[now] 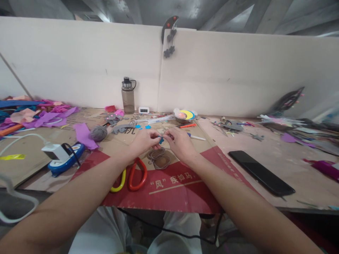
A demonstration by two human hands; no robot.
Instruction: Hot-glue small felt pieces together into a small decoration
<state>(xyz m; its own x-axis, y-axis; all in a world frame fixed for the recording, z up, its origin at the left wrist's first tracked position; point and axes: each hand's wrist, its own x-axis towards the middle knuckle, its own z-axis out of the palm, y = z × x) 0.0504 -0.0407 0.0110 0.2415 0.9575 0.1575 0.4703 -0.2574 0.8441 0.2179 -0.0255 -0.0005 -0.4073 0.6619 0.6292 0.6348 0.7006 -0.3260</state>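
My left hand (145, 139) pinches a small blue cutout (161, 140), which looks like the flower shapes further back. Close beside it, my right hand (178, 141) is closed in a pinch near the cutout's edge; whatever its fingertips hold is too small to make out. Below the hands, a loose coil of grey yarn (161, 159) lies on the cardboard sheet (180, 192). Scissors with red and yellow handles (137, 176) lie partly under my left forearm, their blades hidden. Two blue flower cutouts (147, 127) rest just beyond my left hand.
A ball of grey yarn (98, 133) and a blue power strip (67, 160) are on the left. Behind stand a water bottle (128, 97) and a small clock (143, 110). A black phone (261, 173) lies right. Purple and pink scraps (50, 118) pile at far left.
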